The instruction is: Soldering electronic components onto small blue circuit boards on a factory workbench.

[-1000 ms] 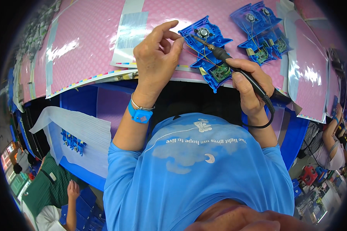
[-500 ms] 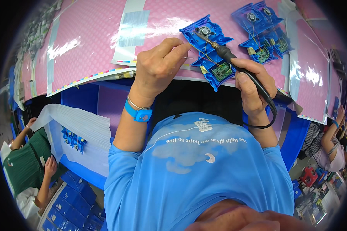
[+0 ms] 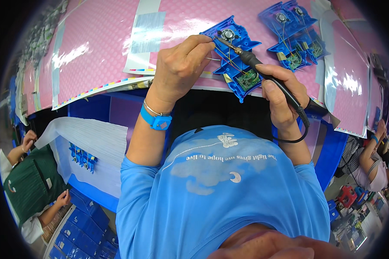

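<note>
My right hand (image 3: 285, 90) grips a black-handled soldering iron (image 3: 270, 72), its tip pointing up and left beside the round speaker (image 3: 227, 35). That speaker sits in the upper half of an open blue plastic housing (image 3: 251, 44) lying on the table. Fine wires run down to a green circuit board (image 3: 247, 80) in the lower half. Close to the iron's tip, at the housing's left edge, my left hand (image 3: 179, 64) pinches a thin wire; a silvery end (image 3: 212, 59) sticks out below the fingers. The exact contact at the tip is too small to make out.
More opened blue housings (image 3: 287, 32) with speakers and boards lie at the right. Pink patterned sheeting (image 3: 95, 43) covers the table. Below its edge, a blue bin (image 3: 93, 196) with a white sheet holds blue parts (image 3: 83, 158). Another person (image 3: 32, 181) is at the left.
My left hand has moved slightly up and right, nearer the iron's tip. The iron and housing have barely shifted. At the left, the other person's hands have moved.
</note>
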`<state>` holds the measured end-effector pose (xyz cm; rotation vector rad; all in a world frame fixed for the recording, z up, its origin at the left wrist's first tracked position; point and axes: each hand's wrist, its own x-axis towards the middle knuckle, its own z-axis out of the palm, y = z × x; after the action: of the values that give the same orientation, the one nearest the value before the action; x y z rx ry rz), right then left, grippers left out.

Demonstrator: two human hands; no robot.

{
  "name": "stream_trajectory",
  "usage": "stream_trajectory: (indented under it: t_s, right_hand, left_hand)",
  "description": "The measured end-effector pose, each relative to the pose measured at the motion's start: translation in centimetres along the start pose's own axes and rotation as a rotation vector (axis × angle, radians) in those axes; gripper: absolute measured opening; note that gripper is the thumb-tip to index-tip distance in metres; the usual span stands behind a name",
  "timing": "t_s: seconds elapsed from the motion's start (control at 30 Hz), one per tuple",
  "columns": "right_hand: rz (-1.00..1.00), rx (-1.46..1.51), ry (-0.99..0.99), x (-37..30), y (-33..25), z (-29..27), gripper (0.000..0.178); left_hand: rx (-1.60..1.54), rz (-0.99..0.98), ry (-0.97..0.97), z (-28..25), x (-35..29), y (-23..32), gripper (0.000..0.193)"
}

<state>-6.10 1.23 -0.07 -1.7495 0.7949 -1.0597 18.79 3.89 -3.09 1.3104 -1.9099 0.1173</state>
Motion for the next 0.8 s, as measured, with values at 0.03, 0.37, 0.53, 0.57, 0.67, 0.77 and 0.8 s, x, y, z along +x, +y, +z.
stream_trajectory:
  t_s: [0.03, 0.37, 0.53, 0.57, 0.67, 0.77, 0.8]
  right_hand:
    - [0.001, 0.0, 0.001, 0.04, -0.06, 0.02, 0.026]
    - [-0.018, 0.019, 0.015, -0.08, 0.05, -0.14, 0.026]
    - [-0.035, 0.009, 0.019, -0.19, 0.12, -0.19, 0.026]
    - [-0.033, 0.02, 0.024, -0.24, 0.1, -0.19, 0.027]
    - [-0.038, 0.033, 0.034, -0.31, 0.15, -0.2, 0.027]
    - [-0.058, 0.017, 0.023, -0.35, 0.08, -0.25, 0.03]
    - [-0.072, -0.001, 0.007, -0.36, 0.05, -0.27, 0.035]
  left_hand:
    - [-0.001, 0.0, 0.0, -0.02, 0.02, 0.02, 0.025]
    - [0.003, -0.007, -0.014, -0.12, -0.1, 0.04, 0.025]
    - [-0.001, -0.026, -0.022, -0.17, -0.18, 0.11, 0.026]
    - [0.002, -0.023, -0.018, -0.14, -0.16, 0.1, 0.026]
    - [-0.002, -0.023, -0.012, -0.03, -0.17, -0.03, 0.026]
    - [-0.007, -0.029, -0.015, -0.07, -0.17, 0.02, 0.026]
    - [-0.006, -0.034, -0.019, -0.06, -0.16, 0.03, 0.027]
